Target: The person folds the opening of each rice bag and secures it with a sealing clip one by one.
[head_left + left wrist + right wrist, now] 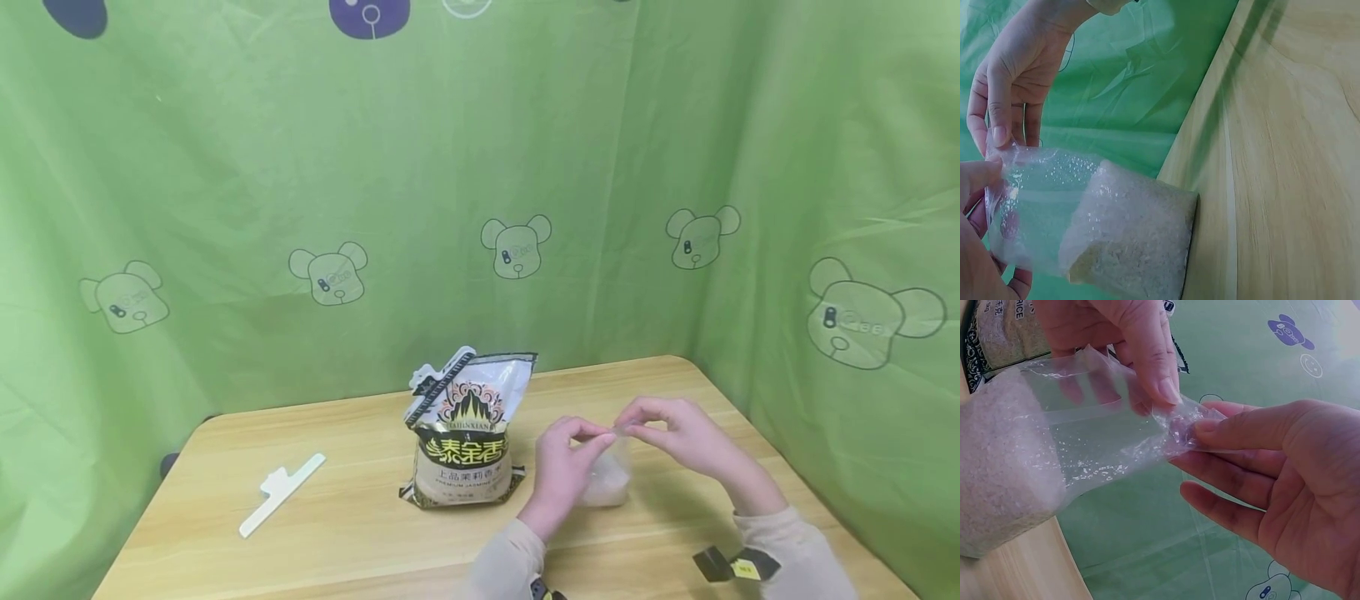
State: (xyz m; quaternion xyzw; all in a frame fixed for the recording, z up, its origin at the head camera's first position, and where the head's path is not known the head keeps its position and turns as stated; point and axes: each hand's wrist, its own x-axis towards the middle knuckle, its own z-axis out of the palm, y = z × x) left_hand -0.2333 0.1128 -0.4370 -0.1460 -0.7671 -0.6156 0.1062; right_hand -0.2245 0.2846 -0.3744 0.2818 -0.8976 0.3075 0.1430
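Note:
A clear plastic bag of rice (1141, 231) stands on the wooden table, its lower part filled with white grains and its upper part slack. At the bag's top edge, my left hand (562, 462) pinches the film between thumb and fingers. My right hand (678, 437) pinches the same edge a little to the right; in the right wrist view its thumb presses the crumpled film against the fingers. Both hands meet above the grains, and in the head view they partly hide the bag.
Left of the hands stands a printed rice package (465, 450), its folded top held by a sealing clip (442, 379). Another white sealing clip (281, 492) lies at the table's left. A green curtain (420, 167) hangs behind and beside the table (360, 533).

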